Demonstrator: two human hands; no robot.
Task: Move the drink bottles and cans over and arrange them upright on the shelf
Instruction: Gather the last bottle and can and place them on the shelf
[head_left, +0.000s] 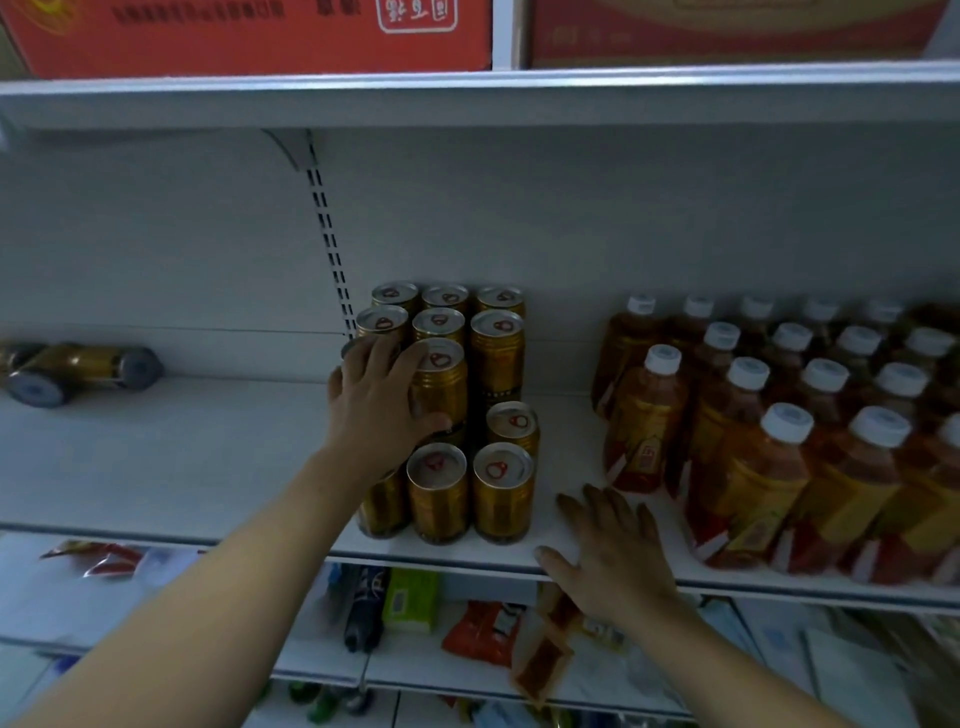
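Between cans (501, 493) and bottles (753, 467), right hand (613, 551) lies flat.

Rightmost bottles (852, 499) blurred, top boxes (249, 47) cropped

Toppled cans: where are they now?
Head view: the toppled cans lie on their sides at the far left of the shelf, well apart from the upright cans at the left hand.
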